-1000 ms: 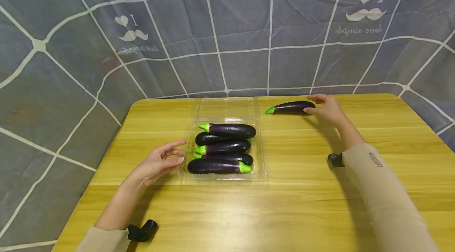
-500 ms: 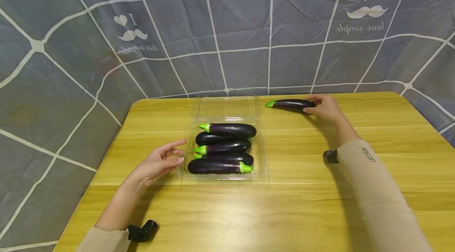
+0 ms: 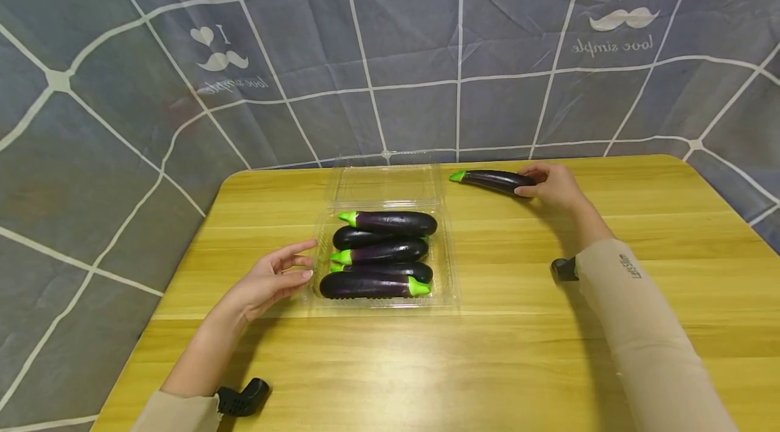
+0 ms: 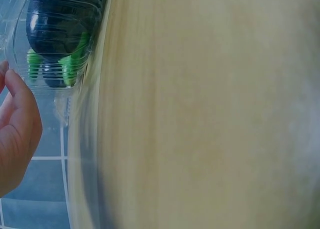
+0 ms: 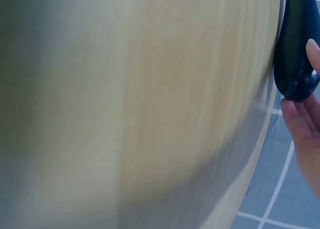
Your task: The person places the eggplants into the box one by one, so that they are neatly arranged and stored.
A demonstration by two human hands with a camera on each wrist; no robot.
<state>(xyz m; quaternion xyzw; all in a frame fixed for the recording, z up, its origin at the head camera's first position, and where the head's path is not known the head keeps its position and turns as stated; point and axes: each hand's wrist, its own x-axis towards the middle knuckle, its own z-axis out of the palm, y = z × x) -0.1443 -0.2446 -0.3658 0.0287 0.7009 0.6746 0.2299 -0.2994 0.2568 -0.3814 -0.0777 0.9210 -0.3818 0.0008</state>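
In the head view, my right hand (image 3: 551,186) pinches the rounded end of a dark purple eggplant (image 3: 493,179) at the back right of the table, thumb on the near side and fingers on the far side. Its green stem end points left. The right wrist view shows the thumb and fingertips around the eggplant's blunt end (image 5: 295,69). At the left wall of a clear plastic clamshell box (image 3: 447,269) my left hand (image 3: 271,279) stands with loosely bent fingers, fingertips right by the rim. Several eggplants (image 3: 390,251) with bright green stems lie stacked crosswise inside the box.
The box's clear lid (image 3: 388,185) is folded back toward the rear edge of the wooden table (image 3: 378,364). Behind the table hangs a grey cloth (image 3: 414,26) with white grid lines and printed moustaches.
The single eggplant has turned slightly, its stem end swinging toward the back, and shifted a little left with my right hand. My left hand and the box stay where they were.
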